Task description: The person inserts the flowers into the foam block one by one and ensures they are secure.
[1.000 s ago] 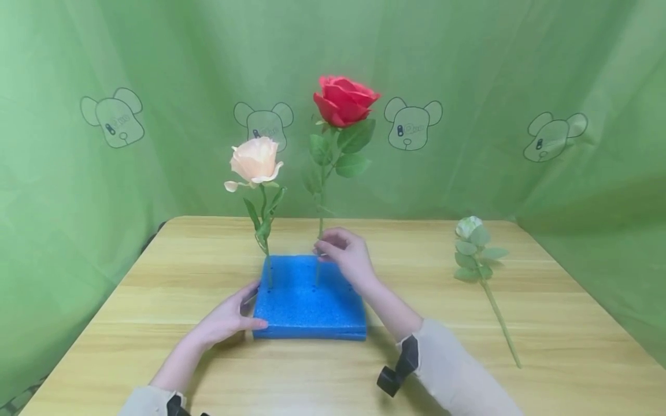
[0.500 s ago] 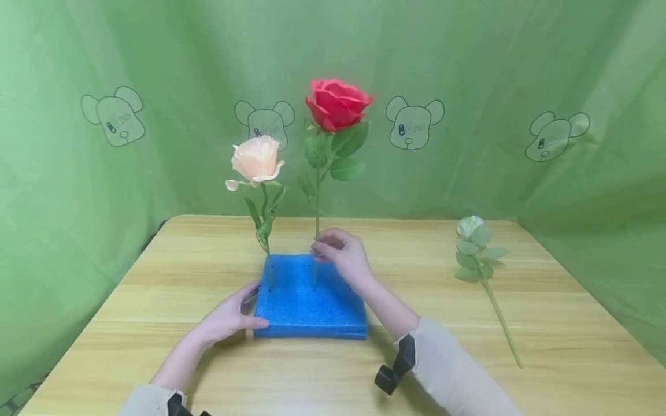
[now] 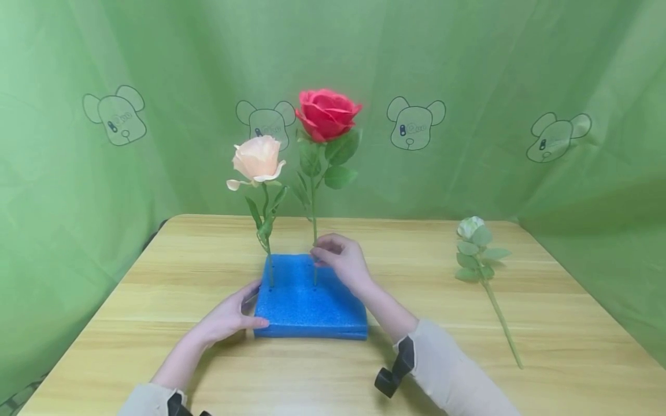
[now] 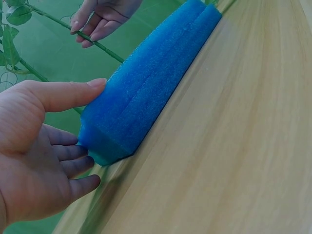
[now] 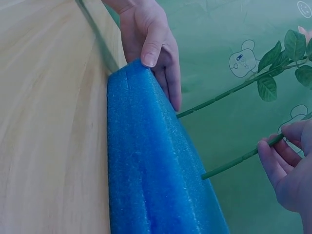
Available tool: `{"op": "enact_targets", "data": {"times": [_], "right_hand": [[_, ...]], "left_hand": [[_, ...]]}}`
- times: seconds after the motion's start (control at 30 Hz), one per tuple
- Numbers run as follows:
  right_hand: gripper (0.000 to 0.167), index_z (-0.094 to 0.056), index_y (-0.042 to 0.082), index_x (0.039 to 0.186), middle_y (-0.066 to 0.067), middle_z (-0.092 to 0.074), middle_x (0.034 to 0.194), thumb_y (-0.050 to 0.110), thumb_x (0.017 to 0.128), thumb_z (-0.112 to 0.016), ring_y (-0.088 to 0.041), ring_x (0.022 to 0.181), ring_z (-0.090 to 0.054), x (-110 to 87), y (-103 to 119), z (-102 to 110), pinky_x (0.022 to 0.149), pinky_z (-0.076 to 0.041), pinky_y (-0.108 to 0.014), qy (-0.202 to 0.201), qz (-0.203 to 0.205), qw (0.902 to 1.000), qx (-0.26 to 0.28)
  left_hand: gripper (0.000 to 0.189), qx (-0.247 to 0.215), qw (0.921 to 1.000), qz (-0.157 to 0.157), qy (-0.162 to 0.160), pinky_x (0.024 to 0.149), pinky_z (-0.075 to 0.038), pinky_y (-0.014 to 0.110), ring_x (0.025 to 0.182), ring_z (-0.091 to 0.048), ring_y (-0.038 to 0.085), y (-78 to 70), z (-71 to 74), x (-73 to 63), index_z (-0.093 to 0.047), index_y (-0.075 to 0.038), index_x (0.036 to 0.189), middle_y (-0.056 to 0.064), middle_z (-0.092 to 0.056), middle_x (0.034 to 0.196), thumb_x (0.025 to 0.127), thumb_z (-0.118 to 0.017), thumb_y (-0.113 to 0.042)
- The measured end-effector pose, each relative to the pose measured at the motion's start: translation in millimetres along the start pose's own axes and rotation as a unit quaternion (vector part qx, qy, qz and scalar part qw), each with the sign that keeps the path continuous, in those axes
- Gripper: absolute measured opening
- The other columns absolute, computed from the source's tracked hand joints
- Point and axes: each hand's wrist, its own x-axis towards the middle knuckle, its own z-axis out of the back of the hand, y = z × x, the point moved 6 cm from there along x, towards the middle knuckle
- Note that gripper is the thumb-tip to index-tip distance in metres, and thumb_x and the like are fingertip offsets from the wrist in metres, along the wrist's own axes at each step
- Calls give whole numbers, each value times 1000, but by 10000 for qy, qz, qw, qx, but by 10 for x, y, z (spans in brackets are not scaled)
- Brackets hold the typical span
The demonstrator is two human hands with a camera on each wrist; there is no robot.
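A blue foam block [image 3: 312,315] with small holes in its top lies on the table. My left hand [image 3: 229,318] is at its left side; the thumb rests on the upper edge and the fairly straight fingers [image 4: 73,152] touch the side. My right hand [image 3: 346,260] pinches the lower stem of a red artificial rose [image 3: 328,115] between thumb and fingertips. The stem [image 5: 234,162] meets the block's top face; how deep it sits is hidden. To its left, a pale pink rose [image 3: 257,159] stands upright in the block with no hand on it.
A white-green rose [image 3: 470,228] with a long stem lies at the right of the wooden table [image 3: 416,370]. Green curtains [image 3: 468,58] with bear-head drawings hang behind and at both sides.
The red rose has shifted left and its bloom is lower, with the right hand still pinching its stem. The left hand and pink rose stay put.
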Motion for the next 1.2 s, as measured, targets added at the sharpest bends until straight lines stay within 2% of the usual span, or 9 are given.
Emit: {"op": "enact_targets", "data": {"times": [0.37, 0.73, 1.2], "right_hand": [[21, -59, -11, 104, -19, -65, 92, -1, 86, -60, -24, 84, -65, -17, -47, -4, 75, -56, -33, 101, 20, 9999, 52], [19, -60, -10, 103, -18, -66, 93, -2, 86, -59, -25, 85, -65, -23, -140, -13, 76, -56, -32, 114, -195, 9997, -30], [21, -58, -13, 103, -21, -66, 92, -3, 85, -60, -31, 85, -65, -46, -244, -34, 74, -56, -32, 167, -114, 9997, -164]], "left_hand": [[92, -15, 10000, -21, 25, 109, -18, 52, 134, -18, 44, 16, 0, 2, -14, 8, 144, 27, -14, 149, 78, -74, -18], [94, 20, 10000, 14, 9, 109, -18, 52, 134, -19, 45, 19, 3, 2, -14, 9, 144, 28, -14, 148, 78, -74, -18], [94, 69, 10000, 19, -28, 109, -19, 53, 133, -20, 45, 35, 6, 8, -14, 9, 143, 28, -15, 148, 77, -75, -19]]}}
